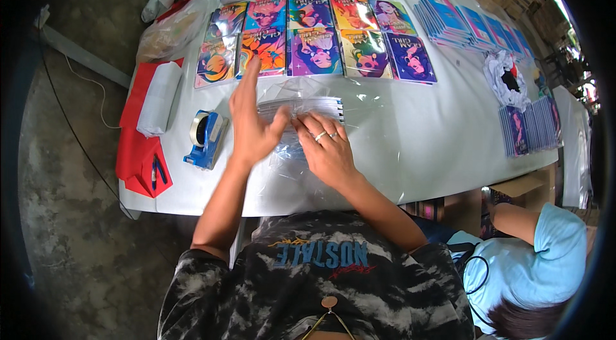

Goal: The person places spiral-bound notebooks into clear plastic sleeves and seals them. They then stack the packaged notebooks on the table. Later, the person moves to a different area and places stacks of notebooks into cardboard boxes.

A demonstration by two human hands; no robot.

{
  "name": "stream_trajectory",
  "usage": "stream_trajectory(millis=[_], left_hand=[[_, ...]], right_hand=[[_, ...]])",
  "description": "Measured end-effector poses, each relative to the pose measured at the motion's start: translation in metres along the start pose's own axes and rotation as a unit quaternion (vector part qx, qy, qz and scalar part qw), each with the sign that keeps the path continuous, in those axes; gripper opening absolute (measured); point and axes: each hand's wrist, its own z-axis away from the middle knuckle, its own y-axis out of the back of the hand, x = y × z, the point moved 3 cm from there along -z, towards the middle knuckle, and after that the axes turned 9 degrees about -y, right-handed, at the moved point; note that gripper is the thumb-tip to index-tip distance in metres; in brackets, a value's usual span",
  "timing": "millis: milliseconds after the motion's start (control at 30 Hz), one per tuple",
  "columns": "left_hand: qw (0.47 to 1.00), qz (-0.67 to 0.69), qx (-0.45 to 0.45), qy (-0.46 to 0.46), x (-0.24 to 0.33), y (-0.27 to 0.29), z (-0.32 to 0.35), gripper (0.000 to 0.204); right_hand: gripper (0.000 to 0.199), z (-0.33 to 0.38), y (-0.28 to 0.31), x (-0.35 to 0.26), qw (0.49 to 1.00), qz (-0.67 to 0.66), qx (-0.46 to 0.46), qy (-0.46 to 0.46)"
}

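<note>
A stack of thin booklets (308,107) lies inside a clear plastic sleeve (289,147) on the white table (410,141) in front of me. My left hand (251,123) rests on the sleeve's left side, fingers spread and index finger raised. My right hand (327,149), with rings on two fingers, presses flat on the sleeve just below the stack. Neither hand grips anything. Beyond the stack, colourful illustrated booklets (314,35) lie in two rows.
A blue tape dispenser (205,138) stands left of my hands. Red folded cloth (140,147) and a white roll (157,97) sit at the table's left edge. Stacks of blue-covered booklets (462,22) line the right side. Another person in a light blue shirt (539,263) is at lower right.
</note>
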Motion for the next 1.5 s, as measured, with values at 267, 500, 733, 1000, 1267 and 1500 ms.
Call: stream_trajectory(millis=[267, 500, 733, 1000, 1267, 1500], left_hand=[[0.978, 0.182, -0.097, -0.031, -0.011, -0.015, -0.015, 0.015], [0.984, 0.031, -0.025, -0.174, 0.013, -0.009, 0.073, 0.018], [0.928, -0.339, 0.11, 0.108, -0.12, 0.094, 0.114, 0.029], [0.805, 0.121, -0.148, 0.561, -0.196, 0.1, 0.176, 0.043], [0.734, 0.465, 0.029, 0.494, -0.182, 0.113, 0.26, 0.02], [0.877, 0.201, 0.229, 0.37, -0.099, 0.083, 0.125, 0.032]], right_hand=[[0.035, 0.009, -0.014, 0.014, 0.967, -0.18, 0.165, -0.067], [0.017, 0.014, -0.009, 0.009, 0.977, -0.137, 0.162, 0.002], [0.014, 0.011, -0.012, 0.013, 0.974, -0.138, 0.177, 0.041], [0.015, 0.015, -0.018, 0.015, 0.977, -0.131, 0.166, 0.034], [0.018, 0.02, -0.019, 0.012, 0.979, -0.12, 0.161, 0.036], [0.018, 0.02, -0.022, 0.016, 0.979, -0.13, 0.154, 0.021]])
